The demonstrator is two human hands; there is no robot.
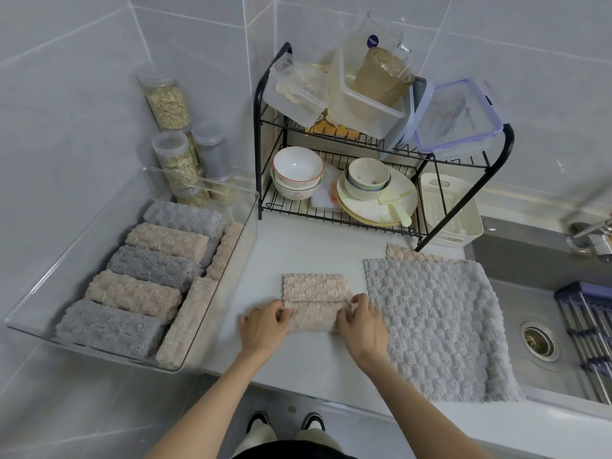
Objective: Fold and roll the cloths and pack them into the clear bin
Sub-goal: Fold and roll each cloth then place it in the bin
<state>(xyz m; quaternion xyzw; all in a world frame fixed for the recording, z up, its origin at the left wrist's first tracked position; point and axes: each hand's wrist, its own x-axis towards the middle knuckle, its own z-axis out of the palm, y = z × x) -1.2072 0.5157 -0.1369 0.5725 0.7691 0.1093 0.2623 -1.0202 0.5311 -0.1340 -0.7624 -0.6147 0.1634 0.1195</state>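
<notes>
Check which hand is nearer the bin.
Left. The left hand grips the left end of the roll, the side facing the bin. The right hand grips the roll's right end, farther away, beside the grey cloth.

A home kitchen: sink [516,313], dish rack [381,140], tiled walls [66,94].

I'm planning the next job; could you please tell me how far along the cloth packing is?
Done: several grey and beige rolls lie in the clear bin. In hand: the left hand and right hand grip a half-rolled beige cloth. Left: the flat grey cloth and a second beige cloth under it.
</notes>
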